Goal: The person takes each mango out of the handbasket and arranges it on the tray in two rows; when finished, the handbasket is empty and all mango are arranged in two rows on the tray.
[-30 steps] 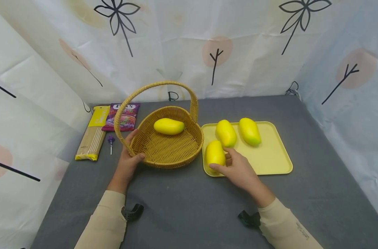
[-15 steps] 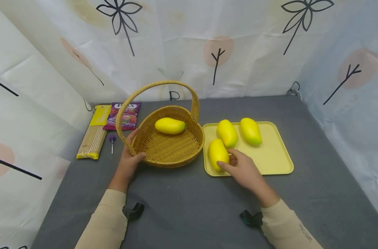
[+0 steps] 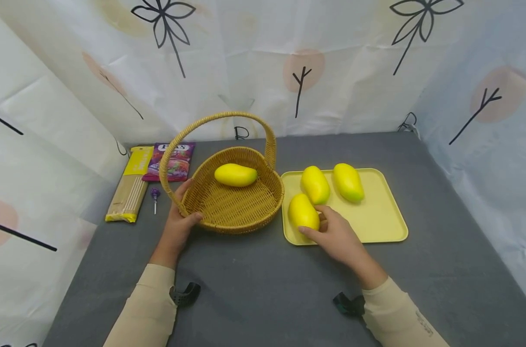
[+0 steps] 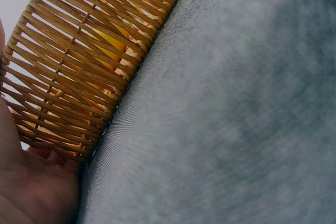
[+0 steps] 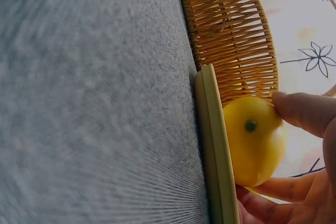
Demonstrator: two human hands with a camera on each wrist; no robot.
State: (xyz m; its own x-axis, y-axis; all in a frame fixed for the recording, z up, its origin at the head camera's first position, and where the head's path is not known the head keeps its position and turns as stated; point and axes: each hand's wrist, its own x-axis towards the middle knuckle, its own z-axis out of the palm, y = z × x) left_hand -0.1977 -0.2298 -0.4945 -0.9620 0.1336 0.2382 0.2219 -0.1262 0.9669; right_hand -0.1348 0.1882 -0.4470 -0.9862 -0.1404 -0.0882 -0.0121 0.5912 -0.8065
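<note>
My left hand (image 3: 179,228) grips the left side of a woven basket (image 3: 228,209), its thumb over the rim by the foot of the tall handle. One yellow mango (image 3: 235,175) lies inside the basket. On a pale yellow tray (image 3: 375,221) to the right, my right hand (image 3: 335,235) holds the front-left mango (image 3: 303,212) between thumb and fingers. In the right wrist view that mango (image 5: 253,142) shows its stem end, resting at the tray's edge. Two more mangoes, a middle one (image 3: 315,185) and a right one (image 3: 348,182), lie behind it on the tray.
Left of the basket lie a yellow-and-clear pack of sticks (image 3: 130,185), a purple candy bag (image 3: 176,161) and a purple lollipop (image 3: 155,193). Everything rests on a grey cloth-covered table (image 3: 245,279). Patterned white curtains (image 3: 245,62) stand behind and at both sides.
The mango in my right hand has shifted slightly right on the tray and turned a little, its top now leaning left. My left hand and the basket stay in place.
</note>
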